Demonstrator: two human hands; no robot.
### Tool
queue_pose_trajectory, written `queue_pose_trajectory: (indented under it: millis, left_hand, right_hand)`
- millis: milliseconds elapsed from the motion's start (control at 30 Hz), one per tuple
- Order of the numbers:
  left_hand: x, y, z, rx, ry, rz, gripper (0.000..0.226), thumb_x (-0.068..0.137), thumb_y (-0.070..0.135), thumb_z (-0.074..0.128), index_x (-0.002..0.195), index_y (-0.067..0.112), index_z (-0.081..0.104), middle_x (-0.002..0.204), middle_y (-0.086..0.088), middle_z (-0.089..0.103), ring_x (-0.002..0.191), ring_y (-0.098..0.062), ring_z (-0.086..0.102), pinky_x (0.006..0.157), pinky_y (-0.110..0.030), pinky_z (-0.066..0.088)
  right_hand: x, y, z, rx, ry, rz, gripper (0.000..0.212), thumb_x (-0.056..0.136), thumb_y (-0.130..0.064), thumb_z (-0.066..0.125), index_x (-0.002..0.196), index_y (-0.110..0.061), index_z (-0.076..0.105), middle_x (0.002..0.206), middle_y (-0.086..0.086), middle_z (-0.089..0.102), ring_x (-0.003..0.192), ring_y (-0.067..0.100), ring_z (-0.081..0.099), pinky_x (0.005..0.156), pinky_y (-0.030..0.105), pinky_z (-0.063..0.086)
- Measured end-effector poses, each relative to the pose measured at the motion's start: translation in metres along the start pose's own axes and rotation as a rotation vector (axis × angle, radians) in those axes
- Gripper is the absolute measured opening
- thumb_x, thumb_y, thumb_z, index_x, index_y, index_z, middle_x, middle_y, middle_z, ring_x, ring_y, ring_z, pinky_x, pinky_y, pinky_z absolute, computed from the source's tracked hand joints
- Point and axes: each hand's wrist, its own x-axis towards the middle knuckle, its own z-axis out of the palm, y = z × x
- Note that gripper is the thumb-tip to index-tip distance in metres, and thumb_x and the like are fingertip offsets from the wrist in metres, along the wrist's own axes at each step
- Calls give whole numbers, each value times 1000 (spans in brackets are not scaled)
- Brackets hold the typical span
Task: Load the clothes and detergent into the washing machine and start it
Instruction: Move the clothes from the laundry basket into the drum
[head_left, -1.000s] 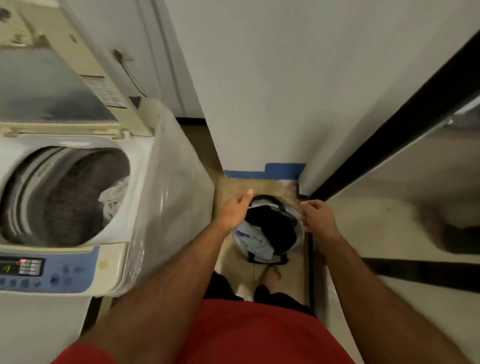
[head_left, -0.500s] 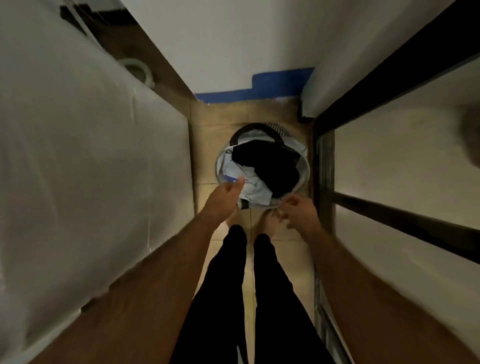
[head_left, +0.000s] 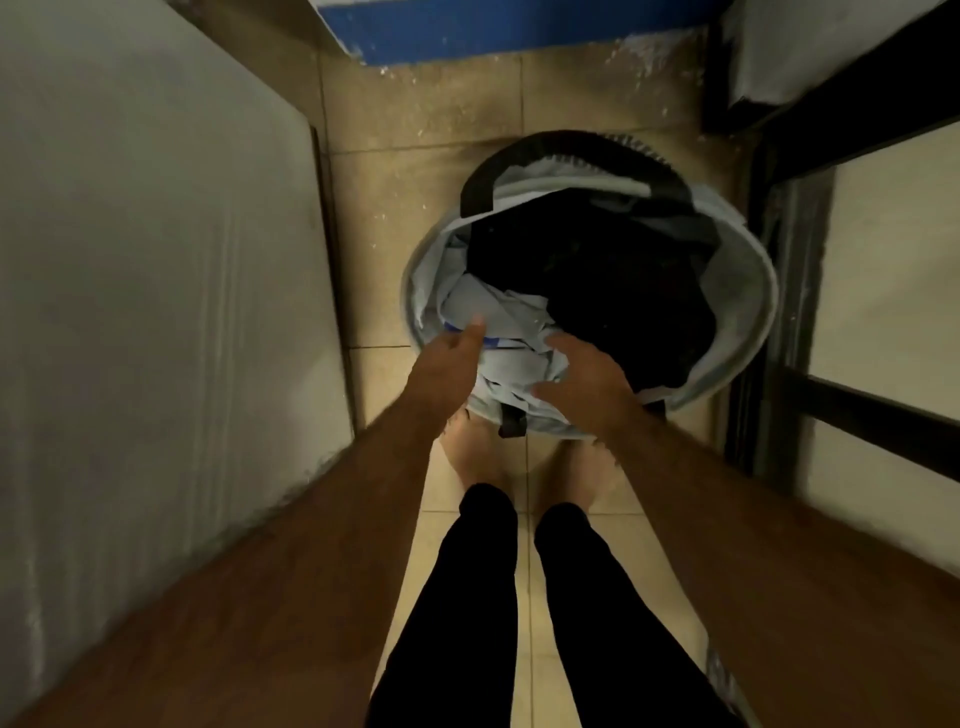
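Tiled floor (head_left: 436, 249), narrow aisle beside the white washer flank (head_left: 156, 312). Laundry basket (head_left: 748, 317) stands just ahead of my feet, clothes (head_left: 613, 291) heaped inside. My left hand (head_left: 447, 358) and right hand (head_left: 582, 379) hover over the near rim, fingers spread, gripping nothing. Pale garment (head_left: 498, 312) lies directly under both; left thumb looks nearest. Dark pile sits farther, rightward.

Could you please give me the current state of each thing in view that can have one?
laundry basket: upright on the floor, open-topped, full of clothes
black garment: piled in the basket
light blue garment: crumpled at the basket's near side
left hand: open, reaching to the light blue garment
right hand: open, over the clothes
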Motion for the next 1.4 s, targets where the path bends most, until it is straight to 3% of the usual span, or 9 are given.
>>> queue_pose_trajectory:
  millis: [167,367,567,667,867,1033,1167,1300,1400]
  left_hand:
    - [38,-23,24,-152,73,106,31,98,54,38,103,30,57,106,5,62,107,-19,59,98,-48,48]
    - [26,-35,33,-305,179,98,36,96,59,36,80,32,55,90,3,64,94,-19,62,92,-51,52]
    - [-19,-18,22,-482,121,-109,65,84,78,33,113,27,60,119,-4,63,105,-25,60,85,-47,54]
    - [-50,-3,16,-805,-80,-268,99,61,92,45,133,23,49,133,-3,55,118,-27,54,84,-45,53]
    - [-150,61,5,-955,-196,-190,59,97,56,36,138,15,50,132,-13,58,114,-30,58,88,-41,54]
    - [-232,109,-8,-786,-100,-180,44,101,34,45,130,2,52,109,-27,62,60,-19,56,41,-17,46]
    - [-325,146,-30,-836,-46,-181,40,99,23,44,134,6,52,124,-21,60,100,-35,62,76,-34,55]
    - [-424,174,-46,-808,-119,-106,33,97,19,42,122,8,60,117,-15,64,107,-33,62,80,-38,53]
    - [-470,190,-53,-693,-165,-4,35,101,20,37,127,6,55,122,-18,61,110,-34,60,81,-38,51]
  right_hand:
    - [63,2,54,-253,86,-166,92,79,-32,76,153,-19,22,158,10,24,142,26,32,113,38,35]
    - [67,-9,54,-425,261,-126,32,93,-11,47,123,-9,59,123,14,63,114,30,59,92,35,46]
    - [1,-68,-20,-72,343,-235,22,87,-12,57,67,-15,49,66,4,50,60,20,47,55,30,34]
    - [-51,-98,-58,334,137,-247,30,68,3,72,56,-15,51,53,2,51,44,15,51,43,21,40]
    - [-175,-153,-123,773,35,-29,28,91,-13,48,62,-13,51,64,5,52,61,20,50,59,31,42]
    - [-267,-202,-182,780,72,-99,28,91,-31,65,98,-5,72,91,18,72,84,30,71,75,39,59]
    - [-338,-228,-219,633,249,-84,23,81,-33,75,85,-11,70,80,8,71,81,26,70,66,33,56]
    - [-385,-238,-238,595,217,-117,68,57,-62,83,108,-20,68,105,2,73,98,19,70,86,40,58]
    - [-422,-267,-248,752,109,-106,49,73,-45,82,111,-23,58,113,6,69,102,22,68,89,44,56]
